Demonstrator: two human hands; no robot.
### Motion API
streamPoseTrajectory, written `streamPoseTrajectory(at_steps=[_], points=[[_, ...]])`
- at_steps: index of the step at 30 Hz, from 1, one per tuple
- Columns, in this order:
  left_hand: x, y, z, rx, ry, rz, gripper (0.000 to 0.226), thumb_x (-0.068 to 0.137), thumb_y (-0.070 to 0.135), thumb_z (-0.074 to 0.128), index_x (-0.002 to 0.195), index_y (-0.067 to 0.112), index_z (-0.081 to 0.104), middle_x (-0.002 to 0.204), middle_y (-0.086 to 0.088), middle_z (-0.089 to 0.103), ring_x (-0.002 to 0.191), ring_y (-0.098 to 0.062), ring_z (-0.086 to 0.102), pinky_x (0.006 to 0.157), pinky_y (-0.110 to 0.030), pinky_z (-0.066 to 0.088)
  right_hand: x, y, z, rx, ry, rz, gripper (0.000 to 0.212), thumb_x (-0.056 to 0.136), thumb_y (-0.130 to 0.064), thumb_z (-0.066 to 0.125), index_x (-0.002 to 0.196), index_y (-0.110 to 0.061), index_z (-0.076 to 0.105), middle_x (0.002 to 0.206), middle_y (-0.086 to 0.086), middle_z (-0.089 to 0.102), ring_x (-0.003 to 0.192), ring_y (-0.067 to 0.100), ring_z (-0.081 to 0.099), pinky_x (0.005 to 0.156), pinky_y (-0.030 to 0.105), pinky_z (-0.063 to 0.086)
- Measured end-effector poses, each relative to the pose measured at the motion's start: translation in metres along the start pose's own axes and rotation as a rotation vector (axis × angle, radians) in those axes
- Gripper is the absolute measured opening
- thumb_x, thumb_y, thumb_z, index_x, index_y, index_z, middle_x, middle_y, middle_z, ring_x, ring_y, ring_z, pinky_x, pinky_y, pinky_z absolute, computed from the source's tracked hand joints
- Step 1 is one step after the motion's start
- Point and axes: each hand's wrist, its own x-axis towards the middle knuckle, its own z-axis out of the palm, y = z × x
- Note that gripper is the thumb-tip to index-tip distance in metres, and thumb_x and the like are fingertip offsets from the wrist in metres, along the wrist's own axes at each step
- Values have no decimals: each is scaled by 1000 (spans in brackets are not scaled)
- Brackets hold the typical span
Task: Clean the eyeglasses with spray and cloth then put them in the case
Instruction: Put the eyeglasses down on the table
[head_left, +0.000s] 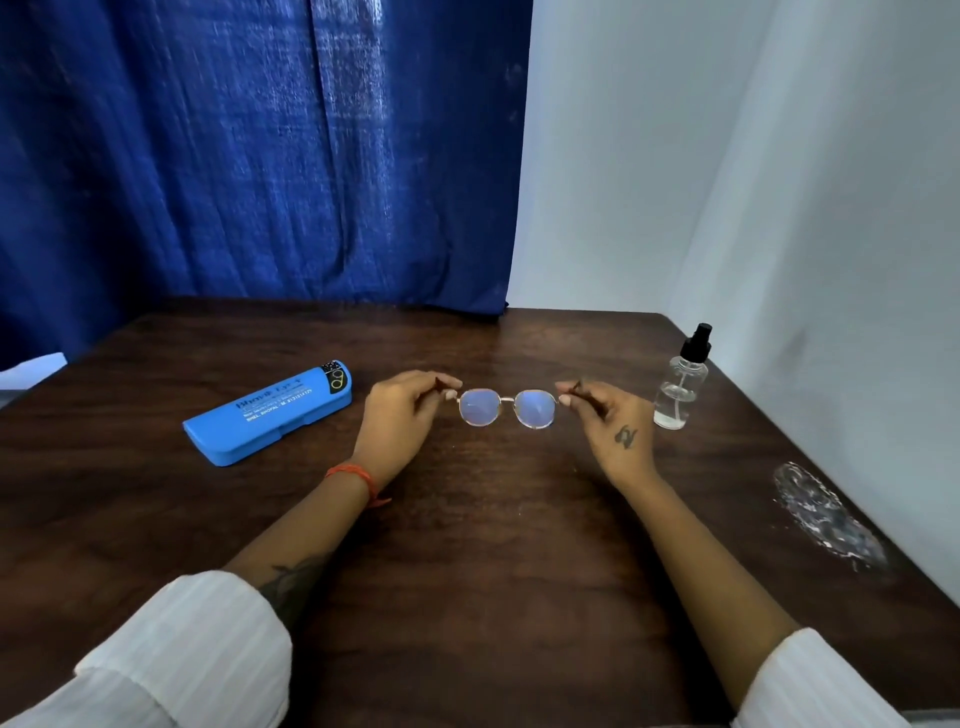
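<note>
The dark wooden table carries everything within arm's reach. The closed blue case lies at nine o'clock from the eyeglasses, likely parked aside until the end. The left hand and right hand each pinch a temple by the hinge, lifting the frame at the table's centre with fingers off the lenses. The spray bottle stands upright at three o'clock, just beside the right hand, handy for spraying. A crumpled clear wrapper lies at four o'clock; no cloth shows plainly.
</note>
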Motion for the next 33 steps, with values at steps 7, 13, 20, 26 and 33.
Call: streamPoseTrajectory(at_steps=[7,13,20,26,33], points=[[-18,16,6,-253,-34,-217,19,82,7,64,99,15,68,85,-4,70,76,-13,69,71,-20,57,-21,-9,-15,217,-33,189,16,84,3,62,99,2,69,91,15,71,74,19,66,75,32,58],[-29,19,12,-278,-36,-280,20,83,7,63,102,12,67,89,-6,70,78,-10,68,67,-13,54,-27,-3,-15,208,-58,260,15,83,5,63,95,0,70,87,17,70,74,19,65,77,39,57],[-33,26,11,-219,-43,-323,23,82,13,66,105,12,66,95,-8,71,81,-16,67,77,-28,56,-33,-7,-16,94,-74,317,20,79,-4,71,99,-7,70,89,12,72,79,21,67,81,40,56],[-50,25,-18,-53,-100,-202,49,79,32,68,125,23,52,124,1,55,109,-10,53,89,-26,49,-77,-44,-33,-303,91,187,23,76,-39,71,96,-26,68,87,-9,71,72,13,66,72,31,53],[-73,1,-79,437,-103,49,79,71,68,48,136,25,39,148,-5,36,139,-31,25,110,-55,26,-105,-103,9,-199,-202,-345,53,80,-48,65,125,-20,57,131,-1,56,124,12,48,104,26,38]])
